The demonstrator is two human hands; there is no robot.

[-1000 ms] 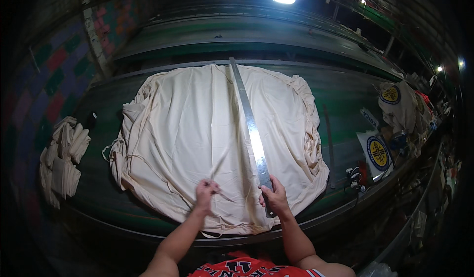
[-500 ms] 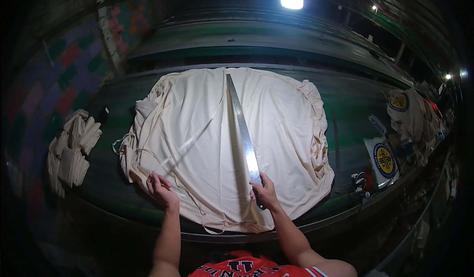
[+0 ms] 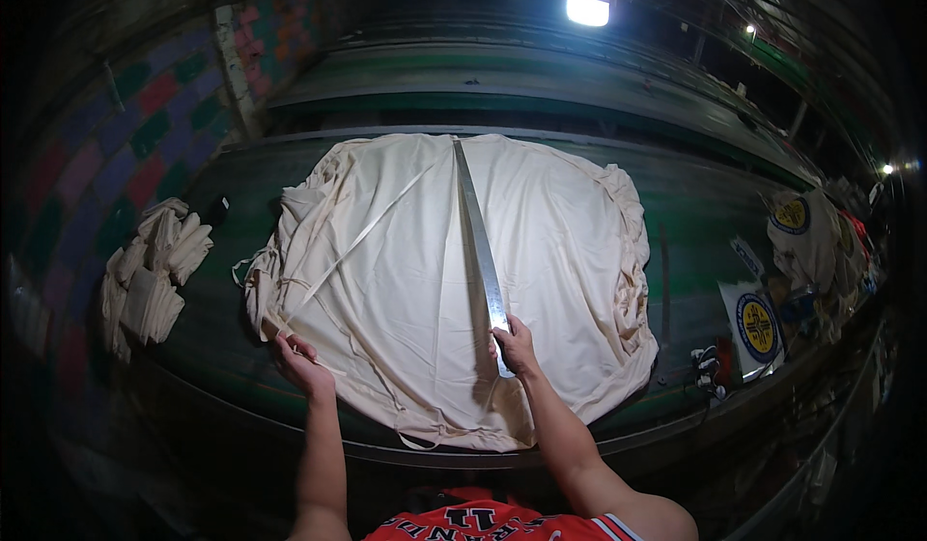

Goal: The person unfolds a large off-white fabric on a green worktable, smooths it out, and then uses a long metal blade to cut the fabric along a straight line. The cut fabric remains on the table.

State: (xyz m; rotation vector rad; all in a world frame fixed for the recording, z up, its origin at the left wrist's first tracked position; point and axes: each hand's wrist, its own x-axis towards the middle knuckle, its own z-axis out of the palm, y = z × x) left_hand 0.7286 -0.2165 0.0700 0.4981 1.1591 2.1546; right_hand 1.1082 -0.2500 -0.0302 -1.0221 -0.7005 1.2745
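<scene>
A large cream cloth (image 3: 396, 251) with gathered, bunched side edges is spread over the dark green table. My right hand (image 3: 515, 346) is closed round the near end of a long metal ruler (image 3: 476, 227). The ruler runs over the cloth from its far edge towards me, with a narrow shadow along its left side. At the cloth's lower left edge, my left hand (image 3: 307, 367) has its fingers bent against the bunched fabric and appears to grip it. A narrow cream strap (image 3: 372, 224) lies slantwise across the cloth's left part.
Folded cream cloths (image 3: 154, 276) are stacked at the table's left end. On the right lie a white sheet with a round blue-and-yellow emblem (image 3: 756, 327), a tangle of cables (image 3: 710, 372) and a heap of printed cloth (image 3: 811, 237). More long tables (image 3: 435, 73) stand beyond.
My left hand has moved left and slightly nearer the cloth's bunched edge. The strap, blurred before, now shows sharply. The ruler's shadow has narrowed. The whole view has shifted slightly.
</scene>
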